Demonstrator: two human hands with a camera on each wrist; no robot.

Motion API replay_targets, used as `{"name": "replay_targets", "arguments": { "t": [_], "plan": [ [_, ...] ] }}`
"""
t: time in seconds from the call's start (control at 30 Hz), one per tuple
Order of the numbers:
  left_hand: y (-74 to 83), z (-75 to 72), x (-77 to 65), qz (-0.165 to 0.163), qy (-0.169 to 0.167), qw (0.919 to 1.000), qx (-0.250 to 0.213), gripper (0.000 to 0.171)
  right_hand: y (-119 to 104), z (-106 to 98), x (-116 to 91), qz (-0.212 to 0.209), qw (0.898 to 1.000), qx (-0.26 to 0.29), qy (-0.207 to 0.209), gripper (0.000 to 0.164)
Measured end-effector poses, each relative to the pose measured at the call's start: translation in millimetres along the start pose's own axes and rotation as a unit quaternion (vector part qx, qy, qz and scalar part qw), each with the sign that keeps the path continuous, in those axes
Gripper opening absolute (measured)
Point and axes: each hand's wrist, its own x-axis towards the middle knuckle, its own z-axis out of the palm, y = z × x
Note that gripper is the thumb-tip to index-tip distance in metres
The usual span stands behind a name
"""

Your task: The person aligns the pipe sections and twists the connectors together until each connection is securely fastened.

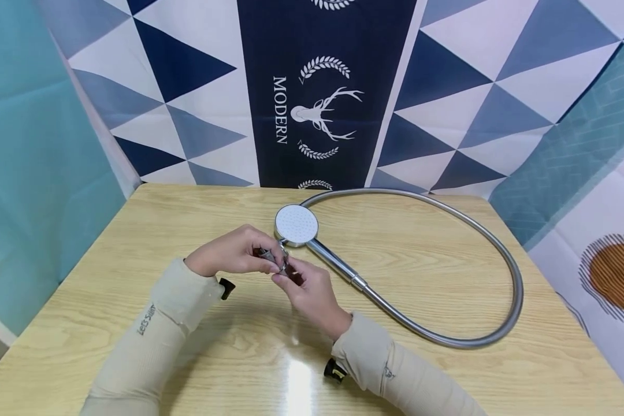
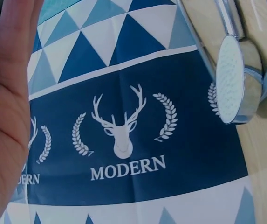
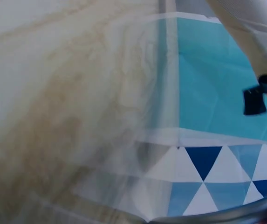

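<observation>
Both hands meet over the middle of the table, just in front of the shower head [image 1: 296, 224]. Between their fingertips is a small shiny metal piece [image 1: 283, 263], mostly covered by the fingers, so its kind cannot be told. My left hand [image 1: 239, 251] pinches it from the left with curled fingers and thumb. From the right, my right hand [image 1: 312, 292] pinches it with thumb and forefinger. The hand shower lies white spray face up, its chrome handle [image 1: 335, 261] slanting to the lower right. A flexible metal hose [image 1: 517, 283] leaves the handle and loops round behind the head.
The wood-grain table [image 1: 109, 323] reaches to a hanging cloth [image 1: 327, 98] with triangles and a deer print at the back. Teal cloth [image 1: 47, 150] hangs at the left. The hose loop takes up the table's right side.
</observation>
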Motion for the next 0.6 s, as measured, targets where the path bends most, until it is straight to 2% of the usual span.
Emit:
{"name": "replay_targets", "arguments": {
  "t": [0.1,0.17,0.23,0.33,0.47,0.6],
  "plan": [
    [3.2,-1.6,-0.6,0.000,-0.003,1.0000,0.003,0.007,-1.4,5.0,-1.6,0.032,0.999,0.025,0.034,0.028],
    [3.7,-1.6,-0.7,-0.006,-0.008,0.9999,0.005,0.006,-1.3,7.4,-2.8,0.036,0.997,0.037,0.053,0.026],
    [4.1,-1.6,-1.2,-0.013,-0.009,0.9999,0.005,0.006,-0.8,9.2,-3.4,0.018,0.997,0.043,0.063,0.020],
    [4.1,-2.2,-2.2,-0.017,-0.005,0.9998,0.011,0.006,1.2,10.4,-2.7,-0.031,0.996,0.045,0.070,0.019],
    [4.2,-3.2,-2.7,-0.020,-0.004,0.9997,0.011,0.007,3.1,9.4,-1.0,-0.074,0.995,0.028,0.057,0.018],
    [4.4,-5.2,-5.2,-0.033,0.000,0.9995,0.002,0.008,2.0,7.3,2.6,-0.079,0.997,0.005,0.019,0.016]
  ]
}}
